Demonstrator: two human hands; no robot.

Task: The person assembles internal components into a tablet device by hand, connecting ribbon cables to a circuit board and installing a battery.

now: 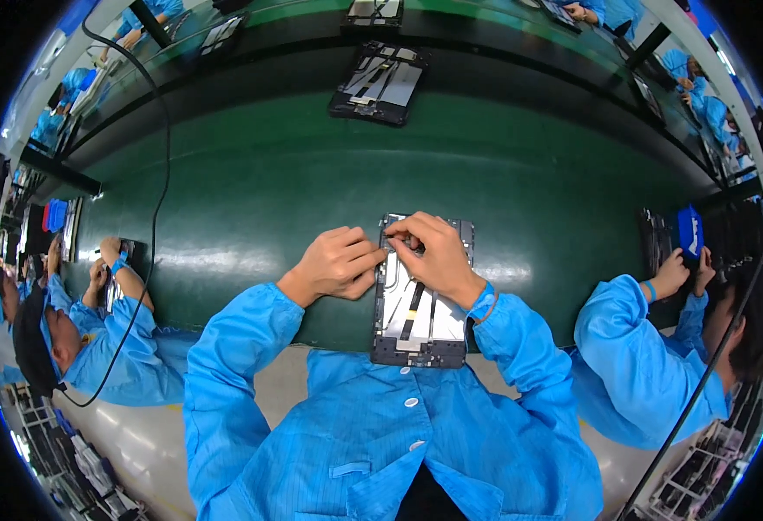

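Observation:
A tablet with its back off (423, 323) lies at the table's near edge in front of me, its lower end reaching over that edge. Silvery panels, black flat cables and a dark frame show inside it. My left hand (340, 263) is closed at the tablet's upper left edge, thumb and forefinger together. Over the upper part of the tablet, my right hand (434, 259) has its fingertips pinched close to the left fingertips. Whatever either hand pinches is too small or hidden to make out. A blue band (483, 301) circles my right wrist.
Another opened tablet (380, 82) lies farther back on the green table (251, 165), below a raised shelf. Co-workers in blue sit at left (125, 347) and right (650, 356). A blue bin (690, 230) stands at right. A black cable (166, 130) hangs at left.

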